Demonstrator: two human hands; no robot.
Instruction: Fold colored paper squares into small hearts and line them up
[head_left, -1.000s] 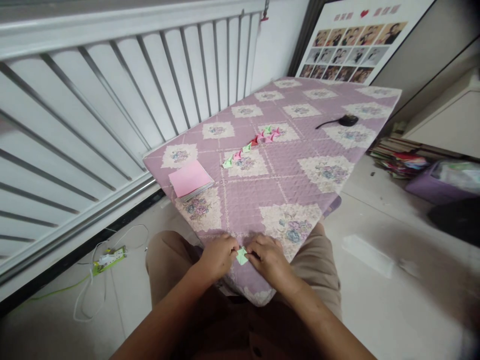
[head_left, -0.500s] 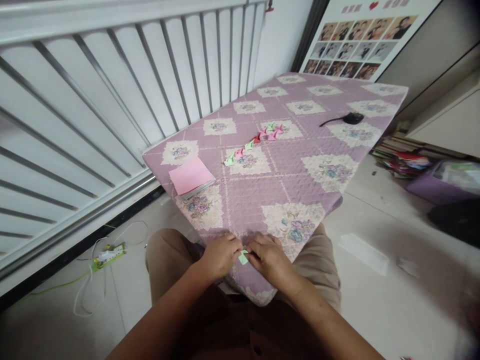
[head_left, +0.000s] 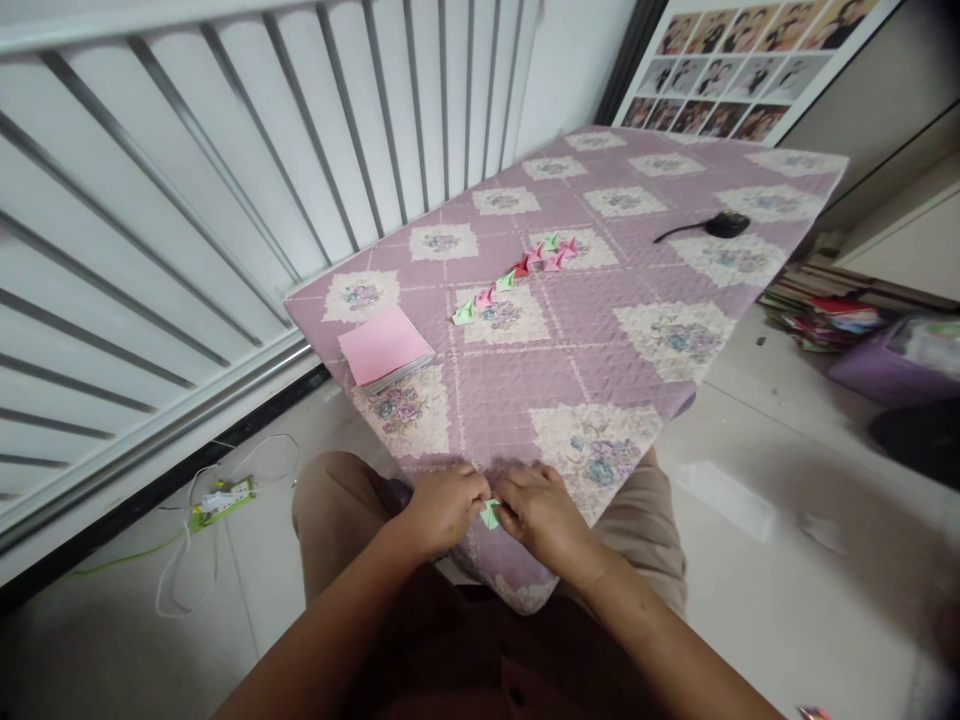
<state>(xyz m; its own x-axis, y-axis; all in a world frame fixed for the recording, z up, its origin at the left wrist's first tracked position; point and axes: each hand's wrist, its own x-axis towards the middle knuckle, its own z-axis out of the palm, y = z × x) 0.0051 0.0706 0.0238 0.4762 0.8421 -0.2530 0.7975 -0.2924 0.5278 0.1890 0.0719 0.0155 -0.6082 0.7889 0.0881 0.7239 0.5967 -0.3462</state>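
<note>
Head view, landmark: a pink paper pad (head_left: 386, 348) is laid flat on the tabletop (head_left: 510, 390); it is seemingly kept close for easy reach, yet off to the side so that the hands are not crowded.
Green paper: a small folded piece (head_left: 489, 514) is held to the right of the pad and nearer the body; whether it is pressed against the cloth or slightly raised cannot be told.
Left hand: the green paper's left side is pinched by the narrowed fingers of the left hand (head_left: 450, 508).
Right hand: its other side is gripped by the narrowed fingers of the right hand (head_left: 541, 510); with both sides held, the small piece is presumably kept from slipping or twisting.
Folded pieces: green, pink and red folded pieces (head_left: 520, 269) are set in a slanting row beyond the pad and to its right, probably so that they are not brushed by the forearms.
Black object: a tailed item (head_left: 726, 225) is left far to the pad's right, apparently unused.
</note>
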